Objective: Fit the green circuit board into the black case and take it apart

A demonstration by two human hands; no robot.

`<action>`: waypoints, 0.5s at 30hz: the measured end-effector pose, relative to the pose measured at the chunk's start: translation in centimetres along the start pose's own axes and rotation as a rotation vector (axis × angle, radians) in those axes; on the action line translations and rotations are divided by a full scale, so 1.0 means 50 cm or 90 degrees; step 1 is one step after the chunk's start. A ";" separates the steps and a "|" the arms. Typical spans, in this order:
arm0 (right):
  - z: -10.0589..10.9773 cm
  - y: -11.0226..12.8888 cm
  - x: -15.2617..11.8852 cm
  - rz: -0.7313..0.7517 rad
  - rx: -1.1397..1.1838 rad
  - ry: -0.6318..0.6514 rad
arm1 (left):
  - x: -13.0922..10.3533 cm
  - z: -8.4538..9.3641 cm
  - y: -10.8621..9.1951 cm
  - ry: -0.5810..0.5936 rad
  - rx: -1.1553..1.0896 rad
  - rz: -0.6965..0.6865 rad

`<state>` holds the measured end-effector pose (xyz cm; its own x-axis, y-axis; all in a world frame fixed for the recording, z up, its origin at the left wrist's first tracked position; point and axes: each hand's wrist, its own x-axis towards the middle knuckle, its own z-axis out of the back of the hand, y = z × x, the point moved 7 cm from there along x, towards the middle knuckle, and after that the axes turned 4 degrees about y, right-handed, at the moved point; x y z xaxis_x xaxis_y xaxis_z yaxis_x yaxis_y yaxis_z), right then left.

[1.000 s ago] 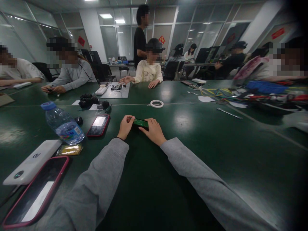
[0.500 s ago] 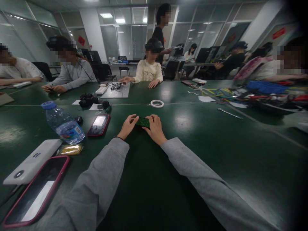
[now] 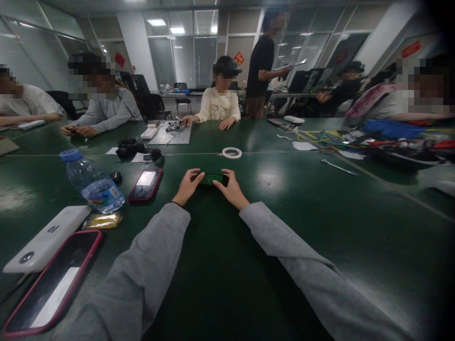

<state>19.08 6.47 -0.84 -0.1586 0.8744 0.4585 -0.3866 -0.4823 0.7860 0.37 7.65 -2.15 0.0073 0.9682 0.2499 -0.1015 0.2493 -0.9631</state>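
A dark phone (image 3: pixel 212 179) with a green picture on its screen is held sideways above the green table. My left hand (image 3: pixel 188 186) grips its left end, the thumb along the screen's edge. Around the right end is my right hand (image 3: pixel 232 189), with its thumb over the lower part of the screen and its index finger on the top edge. The backs of both grips are partly hidden. A white tape roll (image 3: pixel 232 152) lies beyond the phone. To the left rests another phone (image 3: pixel 145 184) in a red case.
At left stand a tilted water bottle (image 3: pixel 94 182), a white power bank (image 3: pixel 50 239), a yellow packet (image 3: pixel 103 220) and a large red-cased phone (image 3: pixel 53 284). A wrench (image 3: pixel 339 167) and tangled cables (image 3: pixel 391 142) lie at right. Several people sit around the table (image 3: pixel 302 213).
My right hand has shifted its hold; its fingers have drawn back, baring more of the phone's right end. The standing person has moved right. The seated person opposite has moved a hand slightly.
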 end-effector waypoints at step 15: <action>0.000 -0.026 0.007 -0.077 0.156 0.044 | -0.003 -0.003 -0.006 0.014 -0.015 0.001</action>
<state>19.54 7.42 -1.69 -0.1898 0.9241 0.3318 -0.1768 -0.3646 0.9142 0.56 7.43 -1.93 0.0284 0.9687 0.2466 -0.0778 0.2481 -0.9656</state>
